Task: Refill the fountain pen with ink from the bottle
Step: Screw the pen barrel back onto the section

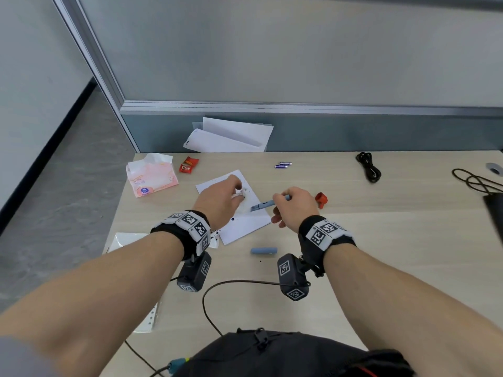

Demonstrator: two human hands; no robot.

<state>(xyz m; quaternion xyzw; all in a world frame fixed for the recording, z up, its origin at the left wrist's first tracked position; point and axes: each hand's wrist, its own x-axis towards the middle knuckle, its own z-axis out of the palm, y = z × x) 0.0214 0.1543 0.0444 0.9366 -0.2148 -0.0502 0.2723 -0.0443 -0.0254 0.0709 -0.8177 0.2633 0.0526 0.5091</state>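
Over the sheet of paper (239, 227):
Right hand (295, 210): fingers closed around pen (262, 205), nib end pointing left.
Left hand (221, 201): pinching white tissue (242, 194), just left of nib.
Cap (263, 250): on desk (381, 240), nearer than both grips.

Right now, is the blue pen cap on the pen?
No, the blue pen cap lies alone on the desk, while the right hand holds the fountain pen.

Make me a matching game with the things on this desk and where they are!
Things:
1. pen
2. blue cap
3. tissue pack
4. batteries

Places:
A. far left corner of the desk
B. in the right hand
C. lying alone, just nearer than the white paper
D. far side, beyond the paper

Pairs: 1-B, 2-C, 3-A, 4-D
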